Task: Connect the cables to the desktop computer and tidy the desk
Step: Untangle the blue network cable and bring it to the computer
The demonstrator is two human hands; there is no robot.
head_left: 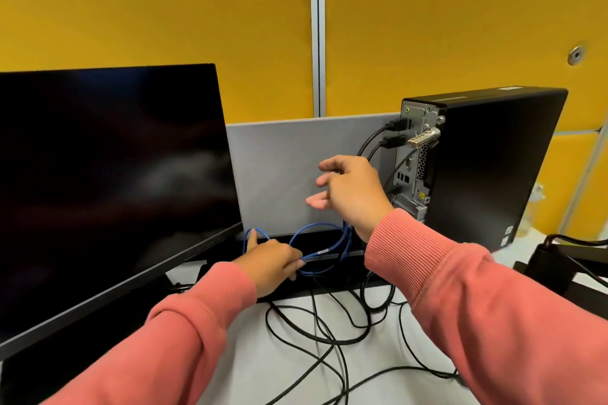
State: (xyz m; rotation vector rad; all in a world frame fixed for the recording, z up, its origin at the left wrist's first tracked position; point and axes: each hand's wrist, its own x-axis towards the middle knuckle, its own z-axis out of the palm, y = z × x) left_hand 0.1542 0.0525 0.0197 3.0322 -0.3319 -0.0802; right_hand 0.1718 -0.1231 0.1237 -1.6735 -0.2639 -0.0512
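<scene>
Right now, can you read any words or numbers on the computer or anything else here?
No words can be read.
Stickers low on the black computer tower's side: too small.
Yellow sticker on its back panel: blurred.
White label on its top: blurred.
The monitor shows no text.

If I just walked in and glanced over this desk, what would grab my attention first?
Probably the bright blue cable looped at the back of the desk, with the left hand pinching it low down and the right hand raised above it. Next, the desktop computer standing at the right with its rear ports facing you and two black plugs in near the top. A big dark monitor fills the left, and loose black cables sprawl across the desk in front.
</scene>
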